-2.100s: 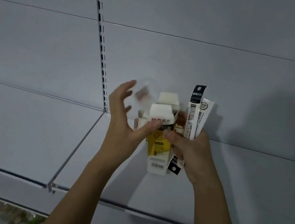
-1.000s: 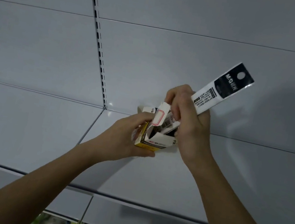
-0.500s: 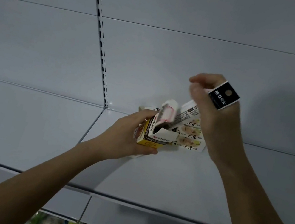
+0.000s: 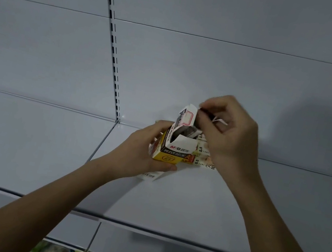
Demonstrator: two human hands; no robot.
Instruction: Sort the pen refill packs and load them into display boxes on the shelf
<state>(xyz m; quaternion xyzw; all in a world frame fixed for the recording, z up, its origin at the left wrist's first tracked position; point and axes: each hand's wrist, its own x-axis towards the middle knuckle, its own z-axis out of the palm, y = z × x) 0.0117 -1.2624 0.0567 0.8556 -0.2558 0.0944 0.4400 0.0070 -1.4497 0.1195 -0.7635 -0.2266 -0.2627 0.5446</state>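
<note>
Two hands meet over a small display box (image 4: 173, 149) that stands near the back of the grey shelf (image 4: 179, 206); the left hand (image 4: 145, 151) wraps its curled fingers and thumb round the box's yellow lower body and steadies it; the right hand (image 4: 228, 134) pinches the dark top end of a refill pack (image 4: 206, 113) between thumb and bent fingers, right above the box mouth, most of the pack hidden behind the hand and the raised flap (image 4: 186, 116). Thin printed card makes the box; it looks light, easily crushed, its flaps springy, so a hold low on the folded corners seems safest. The pack appears to be a long, flat, glossy sleeve, stiff along its length yet bendable and probably slippery; taking it near the header end suits guiding it straight down. More packs (image 4: 202, 154) with pale printing lie flat on the shelf just beside the box, partly under the right wrist; the shelf is smooth painted metal.
</note>
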